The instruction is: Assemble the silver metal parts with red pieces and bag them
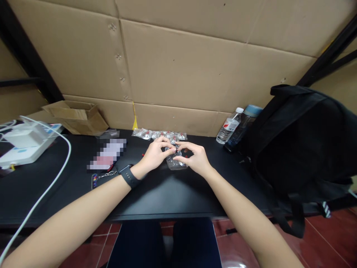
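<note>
My left hand point(156, 155), with a dark watch on its wrist, pinches thumb and fingers together over a clear plastic pack point(176, 166) on the black table. My right hand point(197, 159) curls in from the other side, its thumb and forefinger bent around the same spot. Between the fingertips is something small with a dark red bit, too small and covered to name. Beyond the hands lies a row of clear plastic packets point(146, 134) with silvery round pieces and red bits inside.
At the left are an open cardboard box point(83, 118), a white power strip point(21, 150) with a cable, a blurred-out flat item point(107, 154) and a keychain point(95, 181). A water bottle point(229, 126), a blue-lidded bottle point(247, 121) and a black backpack point(304, 145) stand right.
</note>
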Demonstrator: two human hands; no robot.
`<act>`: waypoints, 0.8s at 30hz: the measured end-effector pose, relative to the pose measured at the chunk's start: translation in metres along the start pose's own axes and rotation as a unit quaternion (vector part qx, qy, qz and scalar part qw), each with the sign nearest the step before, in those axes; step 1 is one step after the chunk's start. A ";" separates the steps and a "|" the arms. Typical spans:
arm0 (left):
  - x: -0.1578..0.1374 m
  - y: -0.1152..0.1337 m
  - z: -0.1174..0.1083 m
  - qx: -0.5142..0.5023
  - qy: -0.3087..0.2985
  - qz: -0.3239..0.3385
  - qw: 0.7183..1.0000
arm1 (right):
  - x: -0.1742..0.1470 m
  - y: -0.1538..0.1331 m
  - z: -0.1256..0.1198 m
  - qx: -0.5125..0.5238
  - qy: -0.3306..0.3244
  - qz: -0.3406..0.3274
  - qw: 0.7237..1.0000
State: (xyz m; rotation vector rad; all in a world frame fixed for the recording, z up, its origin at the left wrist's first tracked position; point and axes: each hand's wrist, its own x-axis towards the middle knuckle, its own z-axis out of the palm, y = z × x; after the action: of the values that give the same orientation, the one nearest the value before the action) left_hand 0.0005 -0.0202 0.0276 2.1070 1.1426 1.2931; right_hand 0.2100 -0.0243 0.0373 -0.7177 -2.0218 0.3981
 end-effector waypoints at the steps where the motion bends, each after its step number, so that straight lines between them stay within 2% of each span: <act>1: 0.000 0.000 0.000 -0.013 -0.003 -0.006 1.000 | 0.000 0.000 -0.001 0.001 0.001 -0.005 1.000; 4: 0.001 -0.001 0.001 -0.045 -0.007 -0.019 0.999 | 0.000 -0.001 -0.004 0.001 -0.011 -0.018 1.000; 9: 0.002 -0.002 0.002 -0.080 -0.023 -0.035 0.996 | 0.000 -0.002 -0.011 -0.030 -0.068 -0.051 0.996; 14: 0.000 -0.004 0.005 -0.119 -0.037 -0.056 0.991 | 0.001 -0.001 -0.013 -0.069 -0.066 -0.083 0.992; 19: -0.001 -0.007 0.007 -0.115 -0.051 -0.043 0.991 | 0.001 -0.004 -0.012 -0.100 -0.055 -0.079 0.990; 24: -0.001 -0.001 0.007 -0.120 -0.038 -0.021 0.992 | 0.003 -0.004 -0.012 -0.079 -0.051 -0.059 0.994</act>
State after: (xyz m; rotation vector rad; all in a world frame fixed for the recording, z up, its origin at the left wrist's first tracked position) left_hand 0.0062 -0.0202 0.0233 1.9284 0.9432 1.2507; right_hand 0.2175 -0.0262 0.0477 -0.6805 -2.1976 0.2109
